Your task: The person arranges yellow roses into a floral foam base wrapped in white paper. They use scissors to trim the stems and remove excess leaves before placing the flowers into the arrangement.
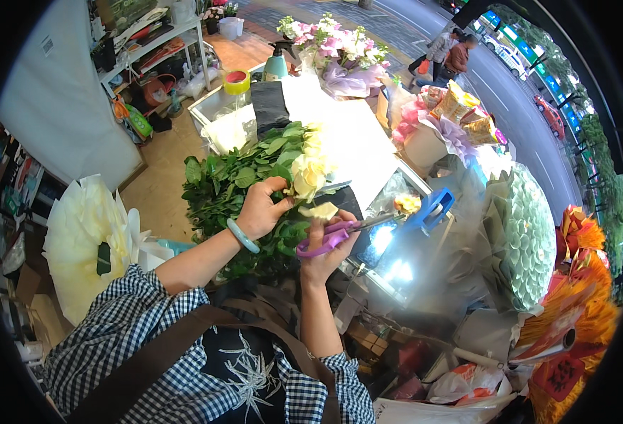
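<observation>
Clasped in the left hand [258, 210], a bunch of pale yellow roses [310, 169] with leafy stems lies over the worktable [357, 141], while the right hand [325, 247] closes around purple-handled scissors [340, 232] just beside the stems. Blooms look soft and easily bruised; the stiffer stems seem the safer hold. Beyond stand a spray bottle [277, 63] and a pink bouquet [336, 49].

Location type: flower shop opening onto a street. Indicators: wrapped pink bouquet [336, 53] and wrapping paper on the desk [357, 141], large cream paper-wrapped bouquet [89, 240], stocked shelving [159, 42], road with parked cars [516, 60] alongside.
</observation>
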Tool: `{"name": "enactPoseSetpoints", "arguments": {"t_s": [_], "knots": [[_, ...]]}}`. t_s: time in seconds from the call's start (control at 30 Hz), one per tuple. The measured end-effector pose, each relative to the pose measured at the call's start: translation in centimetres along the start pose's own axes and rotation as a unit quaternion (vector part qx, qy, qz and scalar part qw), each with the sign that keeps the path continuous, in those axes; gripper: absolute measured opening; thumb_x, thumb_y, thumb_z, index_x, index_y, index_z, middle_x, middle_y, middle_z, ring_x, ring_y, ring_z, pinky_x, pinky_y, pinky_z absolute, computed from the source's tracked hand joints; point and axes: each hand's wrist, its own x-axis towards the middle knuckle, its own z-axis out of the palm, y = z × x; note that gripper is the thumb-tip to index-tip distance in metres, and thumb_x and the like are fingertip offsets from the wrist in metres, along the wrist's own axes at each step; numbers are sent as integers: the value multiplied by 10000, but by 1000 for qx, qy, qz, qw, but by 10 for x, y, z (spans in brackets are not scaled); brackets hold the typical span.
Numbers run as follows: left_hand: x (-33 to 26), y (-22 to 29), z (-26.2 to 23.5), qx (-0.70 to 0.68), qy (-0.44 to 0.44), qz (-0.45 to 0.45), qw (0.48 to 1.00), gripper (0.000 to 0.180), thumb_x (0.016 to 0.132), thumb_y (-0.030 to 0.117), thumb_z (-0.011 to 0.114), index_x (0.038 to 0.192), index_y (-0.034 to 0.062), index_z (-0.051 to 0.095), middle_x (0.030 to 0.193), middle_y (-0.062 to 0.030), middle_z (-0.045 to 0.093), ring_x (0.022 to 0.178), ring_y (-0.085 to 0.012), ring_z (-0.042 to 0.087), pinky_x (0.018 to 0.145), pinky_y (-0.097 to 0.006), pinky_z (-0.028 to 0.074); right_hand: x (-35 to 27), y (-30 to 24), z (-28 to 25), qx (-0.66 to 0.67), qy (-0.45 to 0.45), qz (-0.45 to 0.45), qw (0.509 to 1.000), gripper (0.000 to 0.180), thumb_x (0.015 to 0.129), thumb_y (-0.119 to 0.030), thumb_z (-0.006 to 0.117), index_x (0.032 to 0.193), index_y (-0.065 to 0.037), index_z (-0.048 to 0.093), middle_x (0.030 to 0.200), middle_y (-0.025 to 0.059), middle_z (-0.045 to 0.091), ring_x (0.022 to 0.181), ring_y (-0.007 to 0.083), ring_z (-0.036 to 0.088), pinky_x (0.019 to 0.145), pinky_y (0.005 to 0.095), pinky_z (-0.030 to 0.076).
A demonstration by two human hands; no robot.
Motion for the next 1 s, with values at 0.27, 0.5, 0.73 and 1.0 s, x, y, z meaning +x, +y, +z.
{"name": "enactPoseSetpoints", "arguments": {"t_s": [0.27, 0.5, 0.73, 1.0], "knots": [[-13, 13, -3, 58, 2, 24, 998, 222, 671, 41, 734, 858, -17, 629, 825, -142, 627, 776, -296, 611, 728, -352, 481, 6, 5, 13, -31, -34, -46, 998, 442, 821, -33, 699, 1128, -59, 382, 927, 43, 526, 804, 100, 492, 745, 239, 420], [-14, 12, -6, -30, -30, 8, 999, 210, 741, 41, 699, 916, -41, 619, 864, -142, 646, 814, -256, 626, 757, -331, 481, 18, 7, 2, -19, 5, -4, 1000, 398, 816, 4, 652, 1127, -67, 415, 893, -1, 484, 774, 74, 473, 697, 208, 410], [-13, 18, -8, 39, 26, 17, 999, 183, 682, 71, 735, 798, -10, 620, 754, -112, 630, 754, -270, 616, 723, -350, 472, 1, 0, 12, -58, -59, -48, 995, 470, 783, -50, 752, 1102, -53, 406, 869, 16, 507, 769, 96, 502, 708, 207, 408], [-17, 20, -4, -43, -16, -8, 999, 207, 757, 75, 705, 940, 1, 644, 843, -89, 623, 784, -181, 591, 729, -310, 460, 9, -6, 19, -82, -84, -72, 990, 343, 850, 2, 642, 1094, -40, 405, 918, 31, 536, 814, 87, 520, 727, 215, 424]]}}
